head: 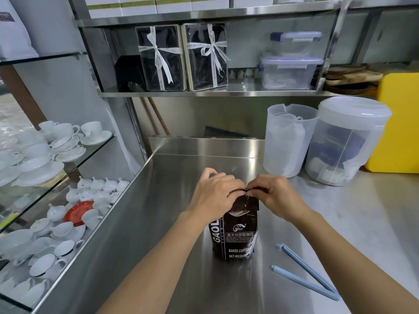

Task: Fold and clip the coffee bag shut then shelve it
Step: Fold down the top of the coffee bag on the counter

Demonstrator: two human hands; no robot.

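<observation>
Head view: a dark coffee bag [234, 234] stands upright mid-surface, toward the near edge, so both hands can work its top. Left hand [214, 192] and right hand [280, 196] pinch the rim closed for folding. A blue clip [306, 275] lies open just right, ready. Steel shelf [204, 94] waits above.
</observation>
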